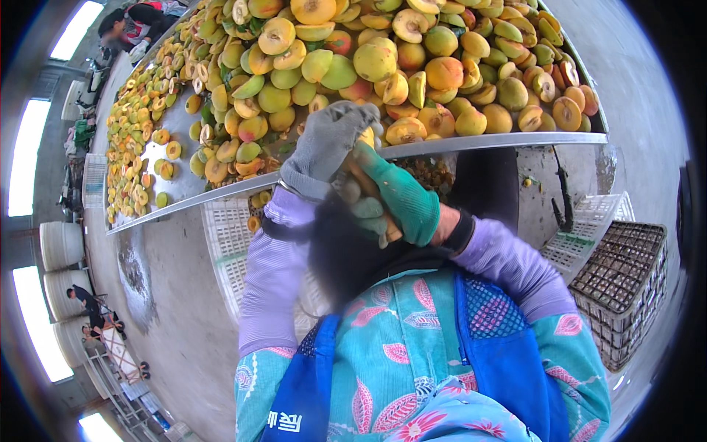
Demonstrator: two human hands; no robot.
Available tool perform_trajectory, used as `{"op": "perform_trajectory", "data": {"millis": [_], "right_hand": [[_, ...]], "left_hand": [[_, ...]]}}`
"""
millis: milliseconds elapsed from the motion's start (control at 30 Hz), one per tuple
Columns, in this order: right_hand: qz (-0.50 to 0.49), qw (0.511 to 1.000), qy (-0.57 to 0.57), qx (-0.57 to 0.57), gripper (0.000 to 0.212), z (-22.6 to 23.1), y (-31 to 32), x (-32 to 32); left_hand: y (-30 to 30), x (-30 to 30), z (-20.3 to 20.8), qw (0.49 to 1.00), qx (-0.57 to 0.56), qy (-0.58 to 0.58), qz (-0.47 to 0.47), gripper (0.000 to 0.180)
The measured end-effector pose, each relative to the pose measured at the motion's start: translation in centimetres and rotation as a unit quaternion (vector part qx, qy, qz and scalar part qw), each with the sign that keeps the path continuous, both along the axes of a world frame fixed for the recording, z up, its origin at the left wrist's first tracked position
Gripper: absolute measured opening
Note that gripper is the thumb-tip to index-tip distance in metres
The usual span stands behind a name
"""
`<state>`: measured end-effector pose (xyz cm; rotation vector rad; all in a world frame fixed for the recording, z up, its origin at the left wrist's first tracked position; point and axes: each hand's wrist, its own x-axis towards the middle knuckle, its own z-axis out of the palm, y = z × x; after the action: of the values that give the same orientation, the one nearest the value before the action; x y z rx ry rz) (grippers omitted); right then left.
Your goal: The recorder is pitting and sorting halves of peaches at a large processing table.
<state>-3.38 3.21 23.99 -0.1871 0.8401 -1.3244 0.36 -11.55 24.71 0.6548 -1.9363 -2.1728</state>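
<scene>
My left hand [328, 147], in a grey glove, is closed round a yellow apricot [367, 137]; only a small part of the fruit shows between the gloves. Against it presses my right hand [401, 195], in a green glove with greyish fingertips. Its fingers are wrapped round a tan, handle-like thing [362, 179], whose working end I cannot see. Both hands meet just over the near rim of a metal table [501, 140]. Many apricots [375, 62] are heaped there, some whole and some halved, several halves with pits showing.
White plastic crates [228, 250] stand below the table's near edge, partly behind my arms. At right, a dirty crate [622, 272] sits beside a tilted white crate [589, 228]. Large white tubs [62, 247] line the far left. Other people [140, 26] are at the upper left and lower left.
</scene>
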Motion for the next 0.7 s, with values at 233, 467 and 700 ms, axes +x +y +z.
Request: {"op": "perform_trajectory", "data": {"millis": [233,467,700], "right_hand": [[0.112,0.950,-0.279,-0.083,0.047,0.6,-0.6,2.4],[0.177,0.859,-0.447,-0.177,0.050,0.3,-1.7,4.6],[0.178,0.923,-0.320,-0.117,0.047,2.2,-2.2,4.1]], "left_hand": [[2.7,5.7,0.1,0.950,0.168,0.185,0.190,0.036],[1.6,7.9,2.3,0.976,-0.072,0.137,0.154,0.045],[-1.1,11.8,-1.7,0.872,0.367,0.214,0.243,0.037]]}}
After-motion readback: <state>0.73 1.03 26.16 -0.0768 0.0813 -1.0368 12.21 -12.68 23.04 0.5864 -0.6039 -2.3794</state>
